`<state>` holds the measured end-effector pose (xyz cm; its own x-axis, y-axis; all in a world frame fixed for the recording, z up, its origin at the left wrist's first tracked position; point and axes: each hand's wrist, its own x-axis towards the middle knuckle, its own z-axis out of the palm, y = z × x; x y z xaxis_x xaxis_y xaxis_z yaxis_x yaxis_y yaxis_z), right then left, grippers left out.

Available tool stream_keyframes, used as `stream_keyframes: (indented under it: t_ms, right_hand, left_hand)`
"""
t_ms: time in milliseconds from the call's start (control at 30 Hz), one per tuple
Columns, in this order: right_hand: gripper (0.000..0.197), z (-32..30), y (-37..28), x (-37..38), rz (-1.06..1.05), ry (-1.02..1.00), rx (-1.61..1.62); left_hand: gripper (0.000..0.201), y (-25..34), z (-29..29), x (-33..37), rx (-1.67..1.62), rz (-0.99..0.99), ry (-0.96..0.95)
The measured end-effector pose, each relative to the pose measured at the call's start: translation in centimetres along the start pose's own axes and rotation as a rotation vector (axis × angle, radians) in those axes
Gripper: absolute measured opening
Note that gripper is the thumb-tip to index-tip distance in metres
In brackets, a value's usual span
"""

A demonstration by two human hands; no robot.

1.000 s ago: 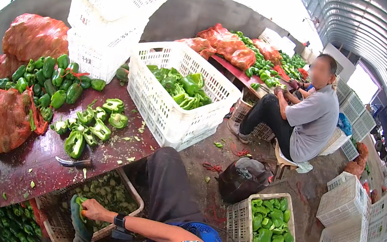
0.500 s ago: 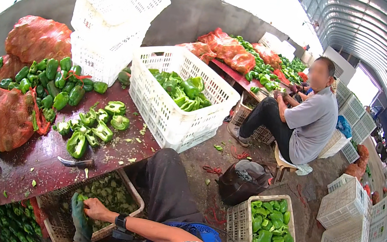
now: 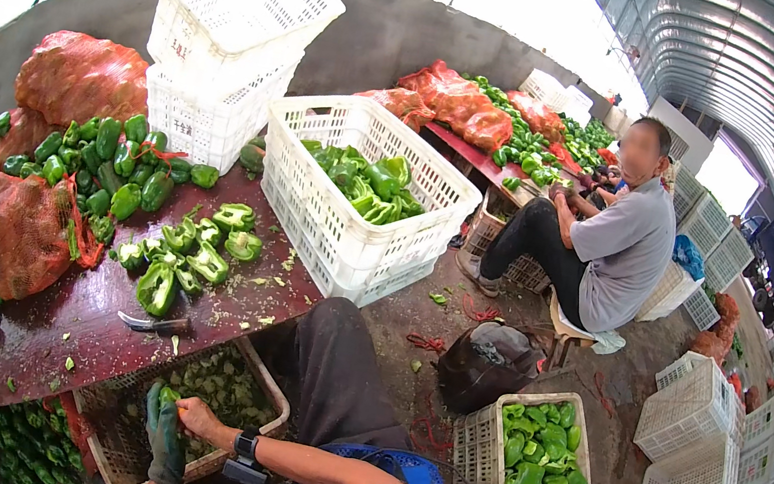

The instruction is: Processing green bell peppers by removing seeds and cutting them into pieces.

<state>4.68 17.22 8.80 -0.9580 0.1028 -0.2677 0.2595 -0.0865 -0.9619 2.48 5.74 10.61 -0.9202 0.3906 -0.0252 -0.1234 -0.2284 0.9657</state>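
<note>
My left hand [image 3: 163, 442], in a dark green glove, is closed round a green pepper [image 3: 169, 395], of which only a small part shows. Pressed against it is my bare right hand [image 3: 202, 421], fingers curled; what lies inside them is hidden. Both hands are over a crate of green trimmings [image 3: 218, 383] below the table edge. A small curved knife [image 3: 153, 324] lies on the red table [image 3: 35, 354]. Beyond it sits a group of cut, hollowed peppers [image 3: 192, 257].
Whole peppers [image 3: 121, 161] and red mesh sacks [image 3: 16, 234] crowd the table's left. A white crate [image 3: 362, 238] holds halved peppers; another full crate [image 3: 468, 447] stands right of my leg. A dark bag [image 3: 489, 368] rests on the floor. A seated person [image 3: 625, 239] works farther off.
My right hand has turned slightly at the wrist and stays against the left. The whole view has shifted a little; the things on the table lie as before.
</note>
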Motion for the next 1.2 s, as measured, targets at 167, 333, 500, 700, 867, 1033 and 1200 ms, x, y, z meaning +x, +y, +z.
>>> stream_keyframes:
  t_ms: [167,333,500,700,867,1033,1200]
  right_hand:
    - [0.026,0.1,-0.6,-0.4,0.088,0.016,0.066]
    - [0.032,0.1,1.5,1.1,0.173,-0.008,0.214]
    - [0.029,-0.4,1.2,1.0,0.245,-0.082,0.348]
    - [0.025,-0.9,0.7,0.3,0.286,-0.154,0.438]
    - [0.026,-1.3,0.2,0.0,0.335,-0.126,0.450]
    - [0.031,-2.0,0.5,0.0,0.373,-0.094,0.494]
    - [0.029,-1.0,1.0,0.0,0.365,-0.092,0.435]
  left_hand:
    - [0.065,-0.3,-0.5,-0.1,0.055,-0.031,-0.021]
    - [0.064,-1.2,-1.2,0.3,0.055,-0.064,-0.035]
    - [0.075,0.6,-0.8,-0.3,0.136,-0.162,-0.105]
    - [0.072,-2.7,-2.2,0.7,0.212,0.076,-0.011]
    - [0.070,-3.1,-2.3,0.7,0.170,-0.014,-0.071]
    - [0.070,-2.1,-1.4,0.5,0.142,-0.044,-0.123]
    - [0.068,-1.1,-2.1,-0.4,0.212,-0.055,-0.143]
